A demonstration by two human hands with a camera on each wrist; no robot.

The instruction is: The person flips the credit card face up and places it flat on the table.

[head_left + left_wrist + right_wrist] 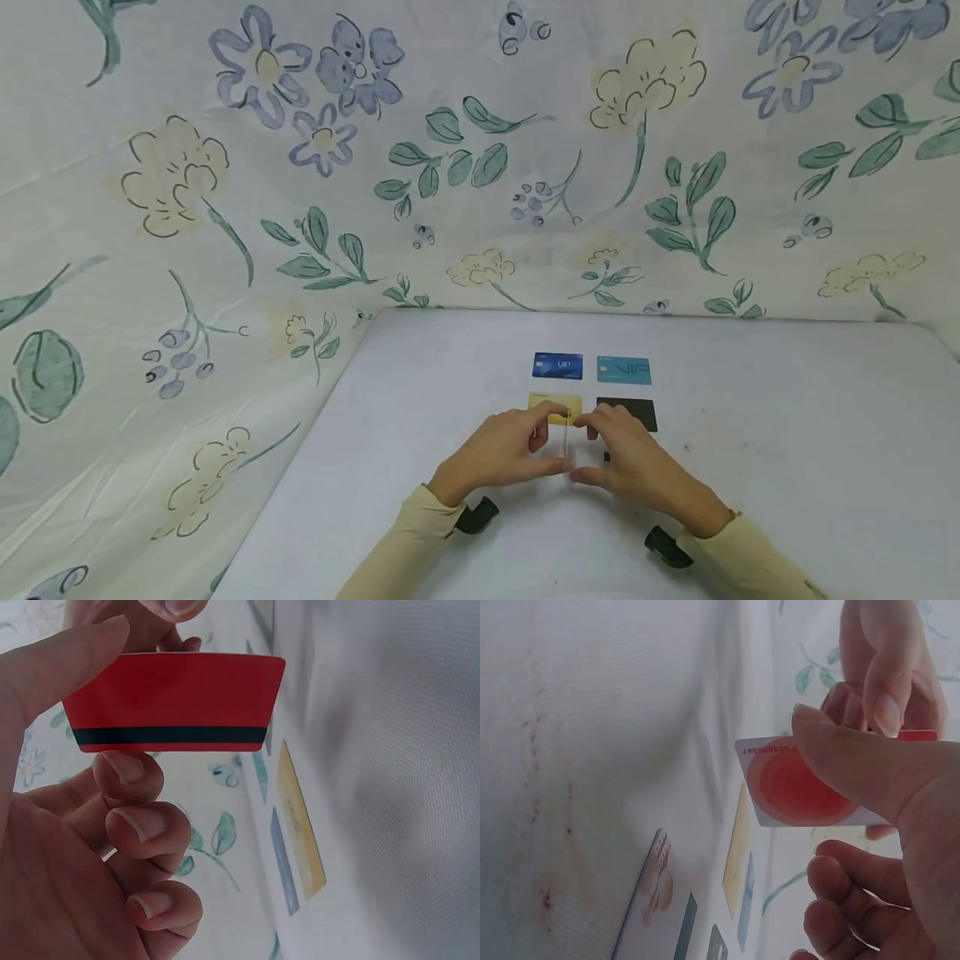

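Observation:
A bank card [172, 690], red with a dark stripe on one face and white with a red circle on the other, stands on edge between the hands. My left hand [506, 446] pinches it by opposite edges, thumb on one and index finger on the other. Across from it is my right hand [633, 458], thumb and index finger apart and bent, close by the card. In the right wrist view the right thumb [840, 761] overlaps the white face, while the other fingers [829, 881] curve loosely below the card with nothing in them.
On the white table [390, 400] lie a blue VIP card [557, 366], a teal VIP card [624, 371], a yellow card [545, 399] and a black card [641, 412]. A pale patterned card [649, 904] lies by the right hand. Floral cloth [465, 208] hangs behind and at left.

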